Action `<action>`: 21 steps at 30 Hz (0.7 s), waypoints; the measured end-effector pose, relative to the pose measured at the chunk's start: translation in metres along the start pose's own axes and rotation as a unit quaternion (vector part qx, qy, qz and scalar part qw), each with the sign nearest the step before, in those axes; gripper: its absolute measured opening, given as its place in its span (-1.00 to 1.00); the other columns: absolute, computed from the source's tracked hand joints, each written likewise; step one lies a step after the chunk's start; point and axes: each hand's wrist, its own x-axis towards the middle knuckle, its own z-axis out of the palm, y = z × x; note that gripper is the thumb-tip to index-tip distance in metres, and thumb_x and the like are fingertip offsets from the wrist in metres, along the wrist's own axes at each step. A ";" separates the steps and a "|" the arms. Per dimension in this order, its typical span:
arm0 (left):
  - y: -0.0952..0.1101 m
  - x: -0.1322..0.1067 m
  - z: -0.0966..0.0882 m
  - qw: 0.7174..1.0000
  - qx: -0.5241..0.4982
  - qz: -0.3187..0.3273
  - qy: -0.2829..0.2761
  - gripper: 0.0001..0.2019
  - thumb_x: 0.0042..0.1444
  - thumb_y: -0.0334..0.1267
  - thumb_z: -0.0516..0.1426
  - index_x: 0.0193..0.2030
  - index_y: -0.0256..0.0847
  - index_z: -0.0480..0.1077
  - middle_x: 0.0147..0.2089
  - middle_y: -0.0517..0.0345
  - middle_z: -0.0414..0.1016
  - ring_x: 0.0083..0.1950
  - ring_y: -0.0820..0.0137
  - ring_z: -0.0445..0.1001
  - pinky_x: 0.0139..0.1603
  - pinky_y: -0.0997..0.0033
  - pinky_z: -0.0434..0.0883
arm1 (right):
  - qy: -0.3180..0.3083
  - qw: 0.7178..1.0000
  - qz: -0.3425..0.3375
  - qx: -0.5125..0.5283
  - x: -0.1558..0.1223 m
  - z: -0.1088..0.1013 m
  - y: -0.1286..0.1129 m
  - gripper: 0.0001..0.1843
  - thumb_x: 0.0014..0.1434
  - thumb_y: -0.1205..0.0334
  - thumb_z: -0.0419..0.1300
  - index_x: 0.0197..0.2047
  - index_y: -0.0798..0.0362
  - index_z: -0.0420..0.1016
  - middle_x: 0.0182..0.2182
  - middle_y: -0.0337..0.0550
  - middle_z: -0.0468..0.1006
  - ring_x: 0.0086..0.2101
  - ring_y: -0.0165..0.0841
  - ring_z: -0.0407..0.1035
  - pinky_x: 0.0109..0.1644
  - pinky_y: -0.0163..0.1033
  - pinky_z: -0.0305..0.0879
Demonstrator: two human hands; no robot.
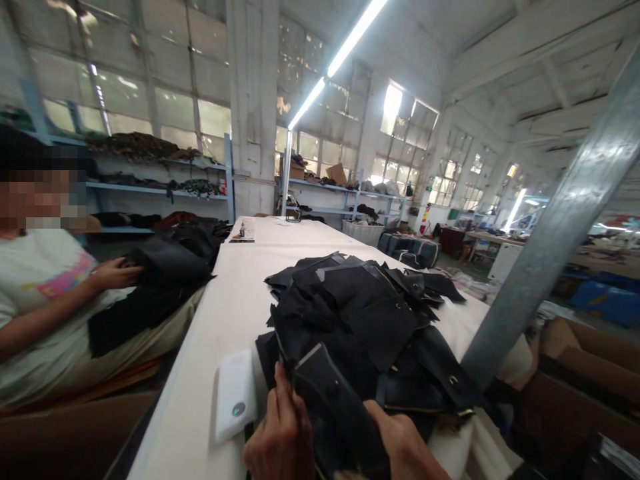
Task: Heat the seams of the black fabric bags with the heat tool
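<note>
A black leather-like bag piece (335, 400) with a stitched band is held low in front of me, tilted upward. My left hand (283, 430) is closed at its left edge, the index finger stretched up along it. My right hand (403, 440) grips its right side, the thumb lying on top and the other fingers hidden. Just beyond is a heap of black bag pieces (345, 300), some with gold zips and small metal rings. To the left of my left hand a white power bank or similar device (235, 393) lies on the table.
The heap lies on a long white table (200, 400). A slanted metal post (555, 200) rises at the right, with cardboard boxes (575, 393) beside it. At the left sits another person (45, 287), holding black material (170, 257). Shelves (165, 190) of materials line the windows.
</note>
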 end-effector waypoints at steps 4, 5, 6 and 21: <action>0.007 -0.001 -0.006 0.999 0.020 0.044 0.010 -0.58 0.17 -0.42 0.04 0.18 -0.45 0.27 -0.52 0.20 0.35 -0.62 0.47 0.27 -0.60 0.39 0.06 | 0.049 0.998 0.042 0.007 -0.016 -0.015 -0.028 -0.52 0.03 0.04 0.19 -0.01 0.10 0.36 -0.18 0.04 0.44 -0.11 -0.14 0.35 0.00 -0.14 0.26; 0.009 -0.001 -0.007 0.998 0.018 0.057 0.013 -0.59 0.17 -0.42 0.04 0.17 -0.45 0.29 -0.53 0.20 0.33 -0.62 0.47 0.25 -0.60 0.39 0.06 | 0.045 0.997 0.054 0.018 -0.017 -0.018 -0.032 -0.51 0.05 0.01 0.17 0.00 0.10 0.35 -0.15 0.06 0.43 -0.08 -0.12 0.33 0.03 -0.11 0.25; 0.010 -0.001 -0.007 0.998 0.018 0.065 0.015 -0.59 0.17 -0.42 0.04 0.17 -0.45 0.29 -0.53 0.21 0.32 -0.62 0.47 0.25 -0.60 0.39 0.06 | 0.041 0.997 0.058 0.026 -0.018 -0.021 -0.034 -0.50 0.06 -0.02 0.16 0.01 0.09 0.34 -0.14 0.05 0.42 -0.08 -0.12 0.33 0.03 -0.09 0.26; 0.029 0.004 -0.012 0.988 -0.127 0.086 0.031 -0.64 0.17 -0.46 0.04 0.12 -0.49 0.31 -0.47 0.21 0.38 -0.59 0.51 0.30 -0.57 0.45 0.17 | 0.112 0.993 0.008 0.043 -0.018 -0.040 -0.009 -0.63 0.15 0.02 0.16 -0.08 0.10 0.41 -0.30 -0.11 0.50 -0.41 -0.36 0.40 -0.34 -0.32 0.34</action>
